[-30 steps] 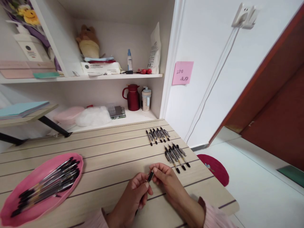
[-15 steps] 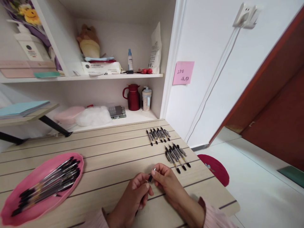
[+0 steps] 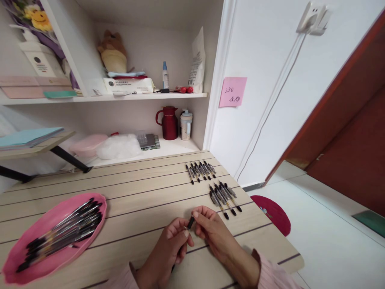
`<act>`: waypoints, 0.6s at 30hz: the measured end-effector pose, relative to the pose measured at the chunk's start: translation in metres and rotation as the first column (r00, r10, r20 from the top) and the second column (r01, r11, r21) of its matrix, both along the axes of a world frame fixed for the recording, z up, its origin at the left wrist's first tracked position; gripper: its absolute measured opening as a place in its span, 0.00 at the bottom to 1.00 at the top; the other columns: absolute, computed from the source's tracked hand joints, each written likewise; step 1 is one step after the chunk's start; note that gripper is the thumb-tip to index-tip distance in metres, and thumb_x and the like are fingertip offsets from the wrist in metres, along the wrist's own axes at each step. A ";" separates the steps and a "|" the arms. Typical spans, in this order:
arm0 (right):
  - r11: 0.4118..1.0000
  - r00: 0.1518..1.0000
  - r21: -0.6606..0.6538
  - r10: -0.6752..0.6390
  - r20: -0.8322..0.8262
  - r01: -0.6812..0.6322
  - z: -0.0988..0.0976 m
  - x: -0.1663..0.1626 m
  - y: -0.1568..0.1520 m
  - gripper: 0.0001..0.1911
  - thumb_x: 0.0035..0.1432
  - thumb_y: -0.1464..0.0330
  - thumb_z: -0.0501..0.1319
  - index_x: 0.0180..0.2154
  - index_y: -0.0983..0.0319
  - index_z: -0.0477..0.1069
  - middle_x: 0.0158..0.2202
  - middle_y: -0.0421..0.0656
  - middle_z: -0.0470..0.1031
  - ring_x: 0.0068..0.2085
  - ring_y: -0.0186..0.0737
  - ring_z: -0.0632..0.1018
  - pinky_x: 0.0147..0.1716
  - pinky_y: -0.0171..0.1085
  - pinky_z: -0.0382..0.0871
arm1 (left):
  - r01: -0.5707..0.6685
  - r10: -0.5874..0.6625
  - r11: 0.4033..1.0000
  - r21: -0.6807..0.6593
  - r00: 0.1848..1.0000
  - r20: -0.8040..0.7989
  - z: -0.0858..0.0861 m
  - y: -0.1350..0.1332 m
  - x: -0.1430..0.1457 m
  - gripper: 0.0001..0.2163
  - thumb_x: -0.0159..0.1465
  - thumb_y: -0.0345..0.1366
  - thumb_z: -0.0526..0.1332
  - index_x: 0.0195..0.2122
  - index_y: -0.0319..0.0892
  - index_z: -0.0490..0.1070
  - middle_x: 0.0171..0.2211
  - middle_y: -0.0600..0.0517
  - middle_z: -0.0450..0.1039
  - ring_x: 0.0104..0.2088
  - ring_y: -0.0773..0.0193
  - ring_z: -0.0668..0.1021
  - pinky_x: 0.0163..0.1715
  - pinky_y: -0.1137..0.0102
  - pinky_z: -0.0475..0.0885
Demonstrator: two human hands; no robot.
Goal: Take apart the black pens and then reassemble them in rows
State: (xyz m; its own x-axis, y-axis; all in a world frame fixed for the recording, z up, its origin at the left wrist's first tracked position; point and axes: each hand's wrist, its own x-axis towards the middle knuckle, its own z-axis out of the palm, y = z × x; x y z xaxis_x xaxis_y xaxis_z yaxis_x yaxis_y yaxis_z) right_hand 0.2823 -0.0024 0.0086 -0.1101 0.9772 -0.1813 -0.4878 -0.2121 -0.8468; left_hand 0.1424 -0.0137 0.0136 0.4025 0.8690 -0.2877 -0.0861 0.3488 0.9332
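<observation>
Low over the wooden table (image 3: 135, 200), both my hands meet on one black pen (image 3: 190, 222). My left hand (image 3: 168, 251) is closed around the pen's barrel, most of which is hidden in the fist. My right hand (image 3: 210, 230) pinches the black end that sticks out. Just beyond my right hand lies a row of several pens (image 3: 224, 197), and a second row of pens (image 3: 200, 170) lies farther back. A pink tray (image 3: 21, 249) at the front left holds several more black pens (image 3: 63, 233).
Behind the table are shelves with a red jug (image 3: 167, 123), a small cup (image 3: 185, 125), a plastic bag (image 3: 118, 146), boxes and a plush toy. A pink sticky note (image 3: 232, 92) hangs on the white wall. A red round stool (image 3: 272, 214) stands beside the table's right edge.
Both hands stay in place on the pen; the fingers of my right hand shift slightly on its black end. The view barely moves.
</observation>
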 end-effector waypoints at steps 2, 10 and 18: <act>1.000 1.000 0.011 -0.012 0.011 0.012 0.000 0.000 0.000 0.15 0.41 0.61 0.68 0.25 0.65 0.68 0.14 0.34 0.63 0.15 0.23 0.57 0.16 0.28 0.43 | 0.002 -0.002 1.000 -0.011 1.000 -0.009 0.000 0.000 0.000 0.08 0.55 0.36 0.57 0.35 0.41 0.63 0.22 0.57 0.67 0.13 0.78 0.57 0.12 0.78 0.45; 0.999 0.999 0.033 0.003 -0.044 -0.002 -0.002 0.000 0.001 0.17 0.41 0.61 0.68 0.31 0.65 0.71 0.21 0.39 0.70 0.17 0.24 0.61 0.16 0.28 0.47 | 0.012 -0.012 1.000 0.007 1.000 0.019 0.000 0.001 -0.001 0.07 0.55 0.36 0.57 0.34 0.40 0.64 0.23 0.57 0.66 0.14 0.77 0.58 0.13 0.79 0.47; 1.000 1.000 0.026 0.004 -0.027 -0.003 -0.003 0.000 0.001 0.15 0.39 0.63 0.69 0.27 0.66 0.71 0.18 0.37 0.68 0.17 0.23 0.60 0.16 0.27 0.46 | 0.015 -0.015 1.000 0.013 1.000 -0.014 0.000 0.000 0.000 0.06 0.56 0.35 0.55 0.34 0.41 0.62 0.23 0.57 0.66 0.14 0.77 0.57 0.13 0.79 0.46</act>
State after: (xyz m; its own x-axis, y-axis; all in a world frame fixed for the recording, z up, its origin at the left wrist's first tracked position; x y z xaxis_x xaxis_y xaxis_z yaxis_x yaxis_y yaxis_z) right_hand 0.2820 -0.0015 0.0058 -0.1178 0.9813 -0.1526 -0.5103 -0.1916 -0.8384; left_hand 0.1420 -0.0135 0.0137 0.4116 0.8665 -0.2825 -0.0674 0.3380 0.9387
